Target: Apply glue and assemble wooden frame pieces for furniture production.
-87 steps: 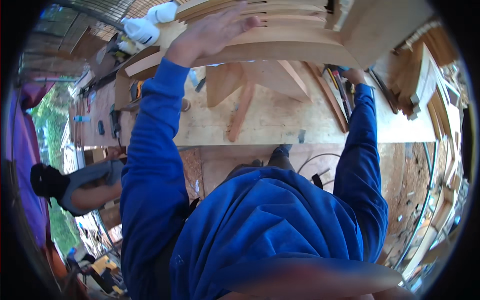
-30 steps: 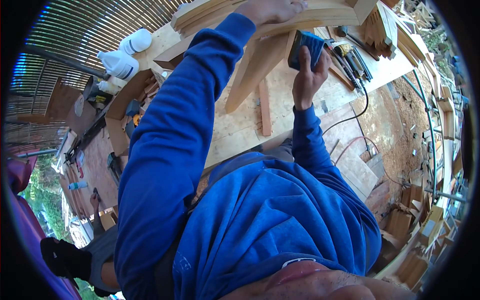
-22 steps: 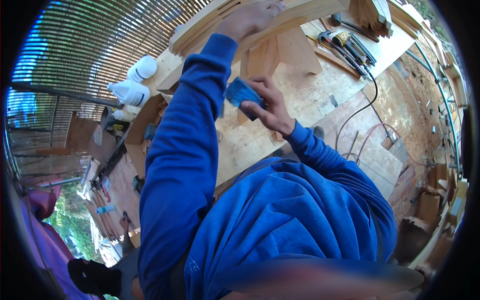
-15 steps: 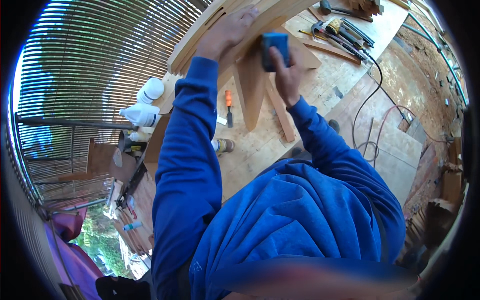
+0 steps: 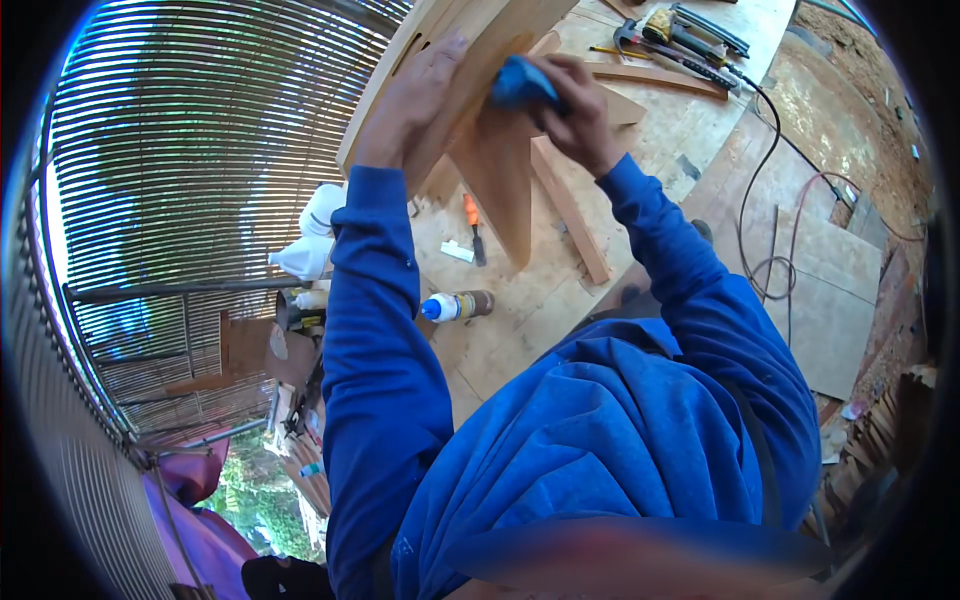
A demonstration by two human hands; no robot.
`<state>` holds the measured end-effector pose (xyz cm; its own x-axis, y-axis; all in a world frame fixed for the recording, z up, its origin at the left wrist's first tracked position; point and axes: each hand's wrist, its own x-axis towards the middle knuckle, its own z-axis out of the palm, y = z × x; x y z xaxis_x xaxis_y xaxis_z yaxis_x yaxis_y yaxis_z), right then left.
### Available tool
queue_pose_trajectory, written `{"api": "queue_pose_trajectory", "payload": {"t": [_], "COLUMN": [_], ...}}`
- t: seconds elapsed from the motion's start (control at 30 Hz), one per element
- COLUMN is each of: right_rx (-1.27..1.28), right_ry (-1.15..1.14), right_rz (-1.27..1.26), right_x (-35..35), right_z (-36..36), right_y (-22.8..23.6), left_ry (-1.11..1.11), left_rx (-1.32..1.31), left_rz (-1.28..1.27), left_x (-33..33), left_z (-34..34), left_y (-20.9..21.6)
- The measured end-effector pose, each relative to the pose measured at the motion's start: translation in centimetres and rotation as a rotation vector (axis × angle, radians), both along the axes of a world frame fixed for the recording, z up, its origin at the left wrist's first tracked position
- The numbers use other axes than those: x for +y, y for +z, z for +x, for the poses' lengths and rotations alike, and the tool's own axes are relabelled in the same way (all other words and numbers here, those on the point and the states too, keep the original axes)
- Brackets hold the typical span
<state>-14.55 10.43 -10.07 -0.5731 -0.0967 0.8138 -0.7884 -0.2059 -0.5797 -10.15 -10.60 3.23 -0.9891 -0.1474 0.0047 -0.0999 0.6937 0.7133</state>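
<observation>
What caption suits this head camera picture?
Left hand steadies a curved wooden piece while right hand presses a blue pad against it.

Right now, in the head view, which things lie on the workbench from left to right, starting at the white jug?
White jug → glue bottle → orange-handled tool → wooden strip → power tool with its black cable.

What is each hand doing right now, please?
Left hand: open, flat on the curved wooden piece.
Right hand: closed on a blue sanding block.
</observation>
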Motion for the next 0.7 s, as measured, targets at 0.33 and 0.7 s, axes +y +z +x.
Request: {"api": "queue_pose_trajectory", "payload": {"t": [0.33, 0.7], "right_rx": [0.164, -0.379], "right_ry": [0.13, -0.31], "right_rz": [0.016, 0.501], "right_x": [-1.1, 12.4], "right_z": [3.6, -8.6], "right_y": [-0.5, -16.8], "left_ry": [0.055, -0.227], "left_rx": [-0.006, 0.412], "left_rz": [-0.066, -0.135], "left_x": [2.3, -0.2], "left_z": [1.1, 0.4], "left_y": [1.3, -0.7]}}
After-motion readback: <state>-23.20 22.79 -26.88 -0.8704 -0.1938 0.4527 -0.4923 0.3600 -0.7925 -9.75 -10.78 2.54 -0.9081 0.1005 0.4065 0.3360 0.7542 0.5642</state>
